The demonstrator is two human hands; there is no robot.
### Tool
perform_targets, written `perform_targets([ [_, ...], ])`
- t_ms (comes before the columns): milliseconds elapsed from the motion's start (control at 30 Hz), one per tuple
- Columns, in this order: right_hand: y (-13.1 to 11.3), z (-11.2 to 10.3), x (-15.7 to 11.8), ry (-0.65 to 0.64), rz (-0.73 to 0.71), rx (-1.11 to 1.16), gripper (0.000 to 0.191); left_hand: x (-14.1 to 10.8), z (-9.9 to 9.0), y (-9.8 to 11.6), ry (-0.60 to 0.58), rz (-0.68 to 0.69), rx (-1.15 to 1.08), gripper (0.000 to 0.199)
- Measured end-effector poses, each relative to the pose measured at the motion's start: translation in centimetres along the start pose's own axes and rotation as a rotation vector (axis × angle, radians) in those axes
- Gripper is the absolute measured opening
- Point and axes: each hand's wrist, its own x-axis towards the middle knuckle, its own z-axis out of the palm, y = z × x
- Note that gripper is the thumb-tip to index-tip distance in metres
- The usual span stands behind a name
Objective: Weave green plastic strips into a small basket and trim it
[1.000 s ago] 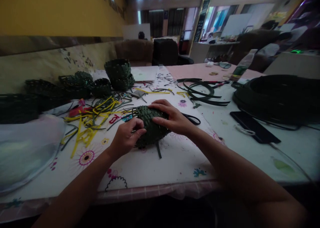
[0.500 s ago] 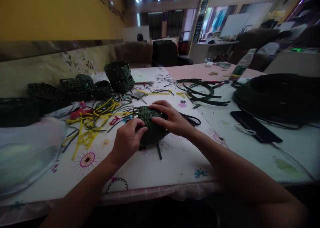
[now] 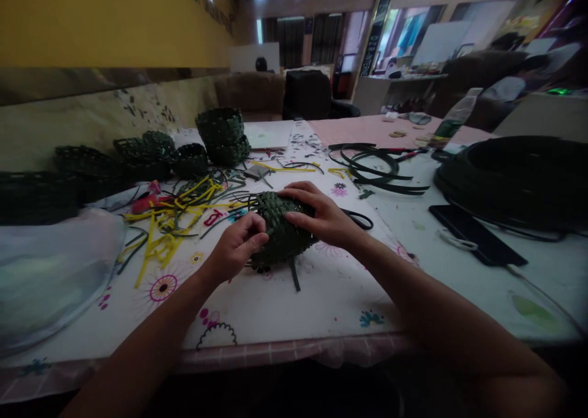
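Note:
A dark green woven basket (image 3: pixel 282 234) lies on its side on the flower-printed tablecloth (image 3: pixel 275 320), with loose strip ends sticking out at its left and one strip hanging toward me. My right hand (image 3: pixel 321 217) is laid over its top and right side, thumb and fingers gripping it. At the basket's left edge, my left hand (image 3: pixel 241 245) has thumb and forefinger pinched together; whatever is between them is too small to make out. Yellow and green strip scraps (image 3: pixel 179 213) lie to the left of that hand.
Several woven baskets (image 3: pixel 220 133) stand at the back left, and a plastic bag (image 3: pixel 55 277) is at the left. Coiled strips (image 3: pixel 374 164), a bottle (image 3: pixel 454 119), a phone (image 3: pixel 473 234) and a large dark coil (image 3: pixel 509 179) lie right. A seated person (image 3: pixel 509 84) is far right.
The view has shifted slightly, so most things appear a little further right. My left hand's fingertips have moved slightly away from the basket's weave; my right hand keeps its hold.

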Motion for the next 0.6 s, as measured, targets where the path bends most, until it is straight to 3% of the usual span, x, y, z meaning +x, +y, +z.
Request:
perform_targets([
  [233, -0.3, 0.4, -0.2, 0.027, -0.022, -0.029, 0.040, -0.3, 0.9, 0.8, 0.154, -0.013, 0.171, 0.022],
  [400, -0.3, 0.1, -0.1, -0.012, -0.021, 0.001, 0.041, -0.2, 0.3, 1.2, 0.056, 0.033, 0.248, 0.023],
  [600, -0.2, -0.2, 0.1, -0.022, -0.019, 0.012, 0.040, -0.2, -0.4, -0.4, -0.060, -0.032, -0.084, 0.031],
])
